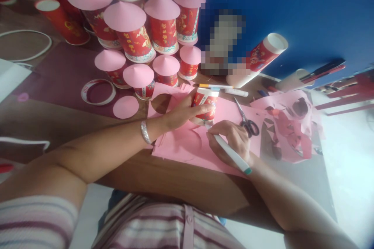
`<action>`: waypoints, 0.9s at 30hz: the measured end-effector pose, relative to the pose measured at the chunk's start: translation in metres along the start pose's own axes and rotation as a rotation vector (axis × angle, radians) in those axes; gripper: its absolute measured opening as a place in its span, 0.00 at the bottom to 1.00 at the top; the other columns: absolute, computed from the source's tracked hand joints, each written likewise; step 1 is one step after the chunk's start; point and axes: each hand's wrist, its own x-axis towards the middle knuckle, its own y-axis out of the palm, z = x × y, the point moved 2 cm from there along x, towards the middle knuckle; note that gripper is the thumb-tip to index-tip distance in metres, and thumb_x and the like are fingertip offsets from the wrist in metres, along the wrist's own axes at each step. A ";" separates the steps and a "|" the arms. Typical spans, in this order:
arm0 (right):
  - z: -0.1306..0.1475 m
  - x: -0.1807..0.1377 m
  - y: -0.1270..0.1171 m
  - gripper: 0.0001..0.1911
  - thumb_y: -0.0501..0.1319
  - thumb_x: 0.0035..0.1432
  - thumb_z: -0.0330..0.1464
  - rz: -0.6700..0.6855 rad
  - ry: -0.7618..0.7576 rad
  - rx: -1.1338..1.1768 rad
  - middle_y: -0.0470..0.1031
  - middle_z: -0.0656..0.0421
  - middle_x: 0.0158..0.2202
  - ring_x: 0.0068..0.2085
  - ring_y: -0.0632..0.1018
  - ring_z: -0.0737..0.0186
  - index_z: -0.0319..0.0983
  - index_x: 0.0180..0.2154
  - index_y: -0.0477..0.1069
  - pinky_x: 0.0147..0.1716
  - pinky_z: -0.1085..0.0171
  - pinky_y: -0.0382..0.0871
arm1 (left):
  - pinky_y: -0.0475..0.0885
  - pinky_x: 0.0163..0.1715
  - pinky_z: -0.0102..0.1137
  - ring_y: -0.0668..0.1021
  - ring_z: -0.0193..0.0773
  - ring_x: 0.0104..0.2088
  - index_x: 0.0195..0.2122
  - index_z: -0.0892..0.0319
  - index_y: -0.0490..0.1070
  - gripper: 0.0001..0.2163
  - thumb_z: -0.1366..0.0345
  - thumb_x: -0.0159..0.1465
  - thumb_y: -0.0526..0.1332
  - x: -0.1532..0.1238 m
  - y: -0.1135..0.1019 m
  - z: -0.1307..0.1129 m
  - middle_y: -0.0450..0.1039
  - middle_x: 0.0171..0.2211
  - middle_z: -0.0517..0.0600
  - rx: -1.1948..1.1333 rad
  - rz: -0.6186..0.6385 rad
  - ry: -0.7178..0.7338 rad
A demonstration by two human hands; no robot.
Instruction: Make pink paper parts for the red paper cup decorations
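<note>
My left hand is wrapped round a small red paper cup, tilted over the pink paper sheets. In my right hand is a white marker with a green end, its tip at the cup's lower white band. Scissors with dark handles lie just beyond my right hand. An orange-and-white pen and a white marker pen rest behind the cup.
Several red cups with pink paper cones stand at the back left. A pink paper disc and a white ring lie left. Pink scraps are piled right. A red-and-white tube leans by the blue wall.
</note>
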 end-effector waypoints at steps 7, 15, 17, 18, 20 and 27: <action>0.003 0.001 -0.003 0.07 0.65 0.75 0.26 0.068 0.080 0.026 0.86 0.62 0.35 0.29 0.85 0.63 0.45 0.44 0.73 0.30 0.66 0.77 | 0.83 0.40 0.30 0.86 0.36 0.41 0.52 0.56 0.73 0.27 0.50 0.63 0.83 0.000 -0.001 0.001 0.82 0.44 0.48 0.040 0.003 0.001; 0.005 0.001 -0.005 0.07 0.64 0.79 0.31 0.116 0.219 0.071 0.87 0.62 0.36 0.29 0.85 0.64 0.45 0.43 0.73 0.31 0.66 0.78 | 0.81 0.39 0.28 0.84 0.34 0.38 0.49 0.56 0.73 0.24 0.49 0.65 0.81 -0.001 -0.001 -0.001 0.81 0.40 0.46 0.102 0.006 0.031; 0.005 0.001 -0.006 0.07 0.64 0.79 0.32 0.116 0.221 0.072 0.87 0.62 0.35 0.29 0.85 0.63 0.45 0.42 0.73 0.31 0.66 0.78 | 0.82 0.40 0.29 0.85 0.35 0.39 0.51 0.56 0.73 0.26 0.49 0.64 0.82 -0.001 0.000 -0.002 0.82 0.41 0.47 0.082 0.000 0.014; 0.005 0.001 -0.007 0.07 0.65 0.79 0.31 0.108 0.213 0.068 0.86 0.62 0.34 0.29 0.85 0.63 0.45 0.42 0.73 0.31 0.66 0.78 | 0.83 0.40 0.30 0.85 0.37 0.41 0.52 0.56 0.73 0.27 0.49 0.63 0.83 -0.001 0.000 -0.002 0.82 0.43 0.48 0.065 0.002 0.000; 0.004 0.000 -0.008 0.06 0.65 0.78 0.30 0.080 0.163 0.063 0.85 0.62 0.33 0.29 0.85 0.62 0.45 0.43 0.73 0.31 0.65 0.79 | 0.85 0.42 0.33 0.87 0.39 0.43 0.54 0.56 0.74 0.28 0.48 0.63 0.83 -0.001 -0.001 -0.002 0.83 0.46 0.50 0.028 0.010 -0.022; -0.001 0.001 -0.005 0.14 0.67 0.70 0.21 -0.006 -0.035 0.045 0.84 0.62 0.33 0.28 0.84 0.61 0.45 0.49 0.74 0.29 0.64 0.79 | 0.86 0.47 0.34 0.88 0.40 0.46 0.55 0.55 0.76 0.26 0.50 0.65 0.82 -0.001 -0.001 -0.002 0.84 0.49 0.51 -0.049 0.022 -0.008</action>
